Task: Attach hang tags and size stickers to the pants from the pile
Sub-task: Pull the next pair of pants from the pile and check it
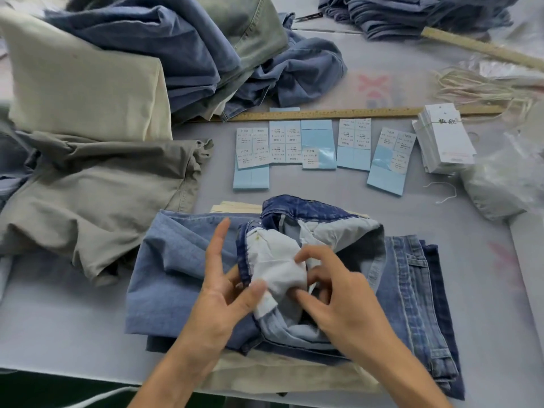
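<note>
Head view: blue jeans (309, 213) lying on a folded stack near the front edge of the desk (441, 201), waistband turned open, white pocket lining (276, 260) pulled out. Left hand (223, 284) pinching the lining between thumb and fingers, index finger straight. Right hand (332, 293) with fingers curled into the same lining, gripping it from the other side. No hang tag or sticker visible on this pair yet.

Further back: sheets of size stickers (318, 145) in a row, some labels already peeled away; a bundle of hang tags (447, 139) at the right, loose strings (477, 86) behind it. Large pile of unfolded pants (176, 54) at the back left. Judging from this, much work left, present pair only being prepared.
</note>
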Demonstrator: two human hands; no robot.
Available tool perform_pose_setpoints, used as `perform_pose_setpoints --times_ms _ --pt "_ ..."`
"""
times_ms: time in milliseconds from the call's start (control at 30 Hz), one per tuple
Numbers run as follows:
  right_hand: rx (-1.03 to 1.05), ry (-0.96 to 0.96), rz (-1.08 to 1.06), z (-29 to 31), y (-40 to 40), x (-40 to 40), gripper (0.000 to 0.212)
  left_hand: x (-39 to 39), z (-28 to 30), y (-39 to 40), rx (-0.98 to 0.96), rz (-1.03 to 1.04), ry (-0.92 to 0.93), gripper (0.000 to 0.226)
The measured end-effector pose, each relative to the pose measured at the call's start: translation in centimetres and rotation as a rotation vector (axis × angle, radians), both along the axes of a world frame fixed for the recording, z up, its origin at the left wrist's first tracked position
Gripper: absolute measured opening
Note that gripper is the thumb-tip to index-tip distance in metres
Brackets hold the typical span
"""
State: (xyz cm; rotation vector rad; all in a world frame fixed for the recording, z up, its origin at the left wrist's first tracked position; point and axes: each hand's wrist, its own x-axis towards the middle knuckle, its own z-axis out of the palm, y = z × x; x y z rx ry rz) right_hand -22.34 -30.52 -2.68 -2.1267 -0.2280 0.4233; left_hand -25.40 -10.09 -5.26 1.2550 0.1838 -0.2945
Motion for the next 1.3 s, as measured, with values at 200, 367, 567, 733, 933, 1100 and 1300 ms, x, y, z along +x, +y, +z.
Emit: perform_pose_setpoints --times_ms 200,367,567,733,933,1100,1300 --pt "0.156 0.050 -0.118 0.7 -1.2 1.5 0.044 -0.5 -0.7 0.4 0.231 -0.164 0.025 0.115" --pt "0.214 0.072 -0.145 0.5 -0.7 2.3 0.026 -0.2 0.4 1.8 0.071 -0.217 0.021 0.109" --pt "0.199 0.050 -0.111 -0.1 -0.2 2.9 0.017 0.2 0.5 1.7 -0.337 -0.251 0.016 0.080" --pt "0.111 -0.291 -0.029 0.7 -1.1 1.4 0.033 0.4 0.2 1.4 -0.387 -0.056 0.136 0.055" --pt "-0.016 -0.200 0.576 1.1 -2.3 -0.6 0.020 0.6 -0.9 2.4 -0.080 0.107 0.364 0.084" --pt "0.043 -0.362 0.040 0.0 -4.3 -0.4 0.023 0.1 -0.4 1.9 0.247 0.128 0.199 0.047" --pt "0.372 0.273 -0.622 -2.5 -7.6 2.7 0.038 -0.9 -0.5 -0.7 1.040 0.199 -0.235 0.037"
